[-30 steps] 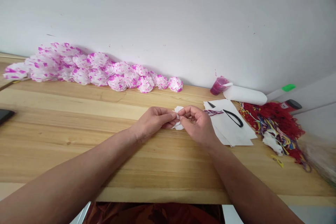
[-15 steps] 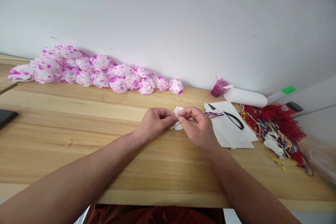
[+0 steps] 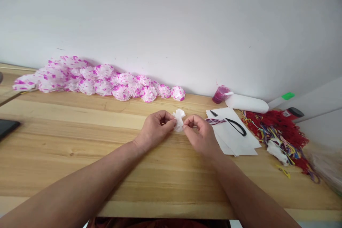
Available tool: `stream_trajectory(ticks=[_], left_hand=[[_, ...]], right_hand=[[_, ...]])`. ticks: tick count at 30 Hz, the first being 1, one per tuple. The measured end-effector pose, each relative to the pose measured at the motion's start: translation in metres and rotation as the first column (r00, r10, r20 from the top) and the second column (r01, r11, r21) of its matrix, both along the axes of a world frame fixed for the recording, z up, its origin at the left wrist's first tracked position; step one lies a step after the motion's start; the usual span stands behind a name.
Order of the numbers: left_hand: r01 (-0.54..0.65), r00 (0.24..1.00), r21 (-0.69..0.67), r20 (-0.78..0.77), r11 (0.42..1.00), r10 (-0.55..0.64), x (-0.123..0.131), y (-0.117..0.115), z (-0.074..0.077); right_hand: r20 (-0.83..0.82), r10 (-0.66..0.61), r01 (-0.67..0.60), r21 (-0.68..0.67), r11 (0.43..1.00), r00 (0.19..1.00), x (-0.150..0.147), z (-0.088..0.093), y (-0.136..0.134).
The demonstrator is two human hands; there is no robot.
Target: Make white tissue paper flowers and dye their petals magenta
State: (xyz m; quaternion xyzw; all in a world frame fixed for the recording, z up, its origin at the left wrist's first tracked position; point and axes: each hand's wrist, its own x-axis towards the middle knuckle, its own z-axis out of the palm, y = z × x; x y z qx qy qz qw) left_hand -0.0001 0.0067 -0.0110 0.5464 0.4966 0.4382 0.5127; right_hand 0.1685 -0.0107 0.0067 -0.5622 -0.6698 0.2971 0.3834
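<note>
A small piece of white tissue paper (image 3: pixel 179 115), pinched in at its middle and fanned out above and below, is between my two hands over the wooden table. My left hand (image 3: pixel 157 126) is closed, thumb and forefinger pinching the paper's left side. From the right, my right hand (image 3: pixel 200 133) pinches at the narrow middle with thumb and fingertips; whether a thread is also in that pinch is too small to tell. White paper sheets (image 3: pixel 235 137) lie just right of my right hand, with purple and white threads (image 3: pixel 216 121) and black-handled scissors (image 3: pixel 236 127) on them.
Pink-spotted white paper flowers (image 3: pixel 98 80) line the wall at the left. Back right are a cup of pink liquid (image 3: pixel 220 94), a white roll (image 3: pixel 247 103) and a green-tipped item (image 3: pixel 288 96). Red yarn (image 3: pixel 285 126) and coloured threads pile up at right. A black flat object (image 3: pixel 8 128) lies at left.
My hands have moved slightly apart, and more of the tissue paper shows between them. The view has tilted up a little, so the table things sit lower.
</note>
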Motion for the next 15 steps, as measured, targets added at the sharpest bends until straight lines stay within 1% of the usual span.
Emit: stream_trajectory(ticks=[4,6,8,12,15], left_hand=[[0.048,0.993,0.117,-0.109,0.992,-0.036,0.002,-0.004,-0.001],[0.068,0.991,0.164,-0.125,0.984,-0.048,0.003,-0.006,-0.001],[0.068,0.995,0.142,-0.080,0.988,-0.057,0.002,-0.006,0.000],[0.072,0.995,0.003,0.072,0.997,-0.072,-0.001,-0.003,0.003],[0.100,0.991,0.007,0.084,0.995,-0.101,-0.001,-0.003,0.005]], right_hand=[[-0.076,-0.025,0.022,-0.050,0.999,0.997,-0.002,0.001,0.000],[-0.114,-0.026,0.019,-0.065,0.998,0.993,-0.001,-0.002,0.002],[-0.174,-0.025,0.011,-0.083,0.996,0.984,0.001,-0.007,0.004],[-0.328,-0.015,-0.030,-0.132,0.991,0.944,0.003,-0.012,0.008],[-0.321,0.030,-0.061,-0.086,0.994,0.947,0.001,-0.010,0.006]])
